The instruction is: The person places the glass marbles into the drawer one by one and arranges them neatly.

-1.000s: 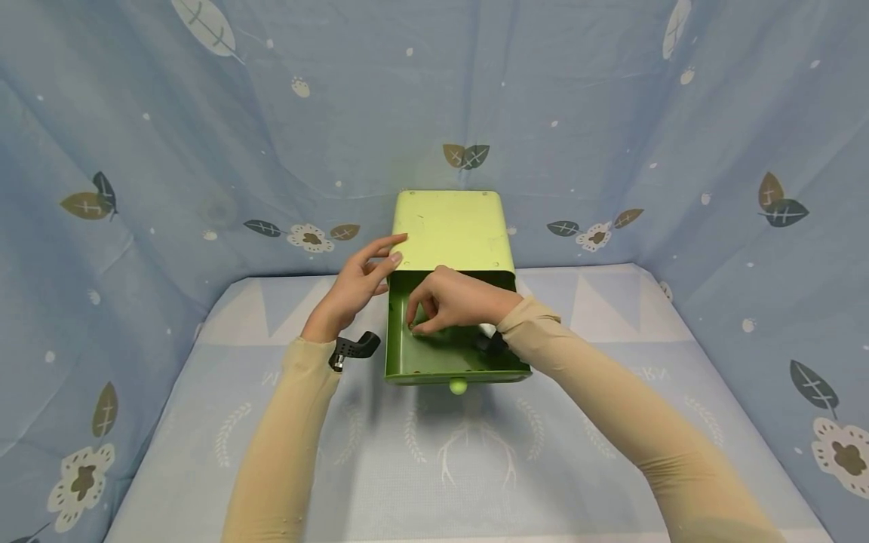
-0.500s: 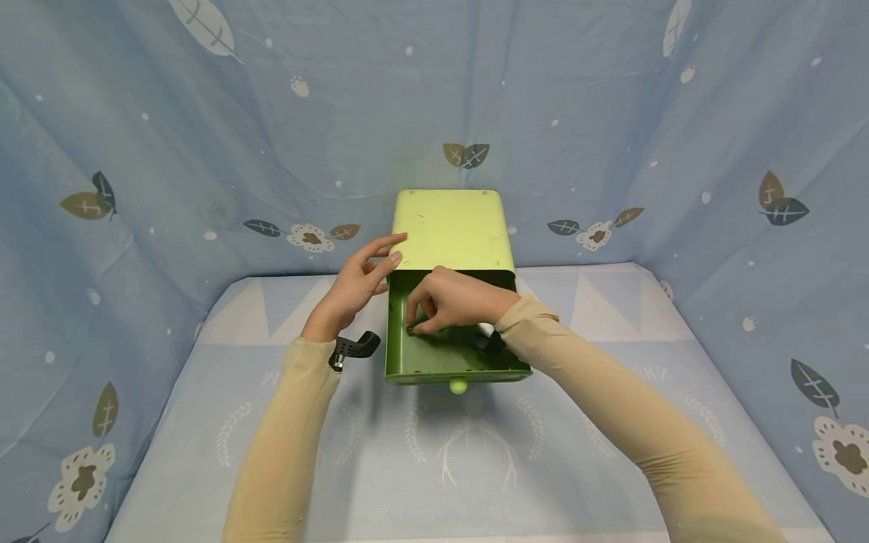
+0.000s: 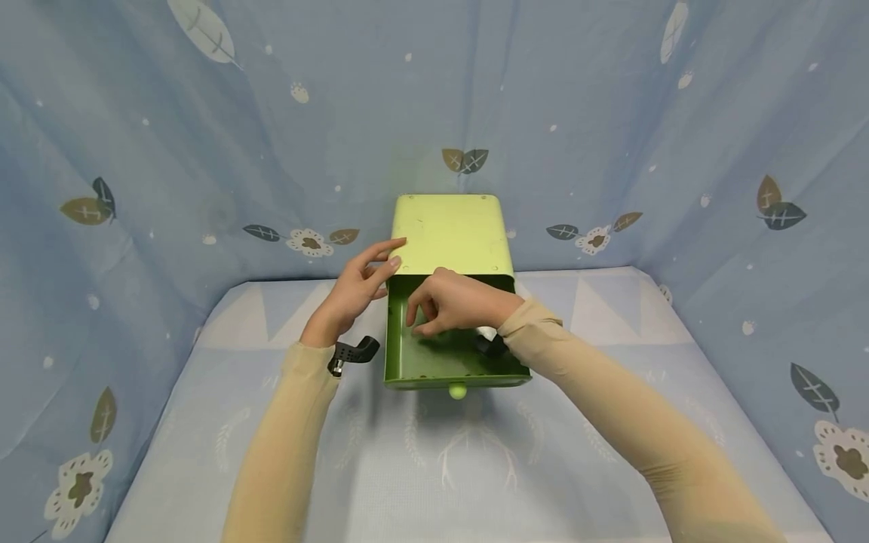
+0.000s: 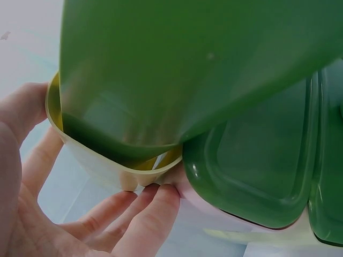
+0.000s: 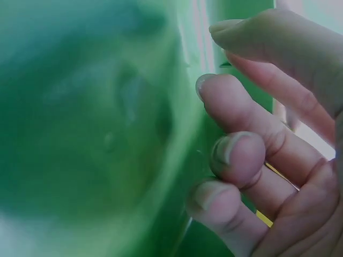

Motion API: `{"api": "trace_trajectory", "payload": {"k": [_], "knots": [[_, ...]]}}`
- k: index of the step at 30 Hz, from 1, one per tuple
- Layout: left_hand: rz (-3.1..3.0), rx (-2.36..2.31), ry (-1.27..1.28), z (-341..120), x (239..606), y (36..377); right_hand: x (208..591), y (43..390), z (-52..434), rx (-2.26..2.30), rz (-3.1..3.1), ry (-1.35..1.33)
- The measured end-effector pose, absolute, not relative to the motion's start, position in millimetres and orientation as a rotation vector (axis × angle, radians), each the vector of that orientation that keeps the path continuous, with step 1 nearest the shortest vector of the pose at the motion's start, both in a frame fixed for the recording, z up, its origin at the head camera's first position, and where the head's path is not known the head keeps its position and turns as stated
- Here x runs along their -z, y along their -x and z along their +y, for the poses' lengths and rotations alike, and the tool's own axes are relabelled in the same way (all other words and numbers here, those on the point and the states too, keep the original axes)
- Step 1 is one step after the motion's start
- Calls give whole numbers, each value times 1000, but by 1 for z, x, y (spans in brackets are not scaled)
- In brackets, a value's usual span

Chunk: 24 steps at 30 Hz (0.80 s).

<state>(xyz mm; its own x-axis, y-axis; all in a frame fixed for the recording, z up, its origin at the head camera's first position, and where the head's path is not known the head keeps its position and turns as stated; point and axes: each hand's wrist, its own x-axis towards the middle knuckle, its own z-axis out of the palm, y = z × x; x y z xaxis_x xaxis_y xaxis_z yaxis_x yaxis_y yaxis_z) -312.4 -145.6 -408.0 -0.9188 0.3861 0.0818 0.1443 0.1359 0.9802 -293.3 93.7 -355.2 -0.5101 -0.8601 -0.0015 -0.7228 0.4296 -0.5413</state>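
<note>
A light yellow-green drawer cabinet (image 3: 451, 235) stands against the back curtain with its dark green drawer (image 3: 428, 365) pulled out. My left hand (image 3: 353, 290) rests on the cabinet's left side, index finger and thumb at the top edge. In the left wrist view, other fingertips (image 4: 153, 206) touch the cabinet's rim below the green drawer. Over the drawer, toward its left wall, is my right hand (image 3: 458, 302), fingers bent and thumb apart from the index finger. Between its fingertips nothing shows in the right wrist view.
A round light green knob (image 3: 458, 391) sticks out from the drawer front. More green drawer fronts (image 4: 252, 171) appear beside it in the left wrist view. Black wrist mounts (image 3: 356, 351) are on the arms. Patterned curtains (image 3: 326, 113) enclose the table (image 3: 434, 483) on three sides.
A small dark brown thing that was between my right fingertips is out of sight, and thumb and index finger have parted slightly. The left hand stays put; the whole view has dipped slightly.
</note>
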Motion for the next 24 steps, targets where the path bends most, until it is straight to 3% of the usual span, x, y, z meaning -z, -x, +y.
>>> {"api": "trace_trajectory", "payload": {"k": [24], "knots": [[2208,-1881,-523,-145,408,312,323,269,115,892,2647,1471]]}}
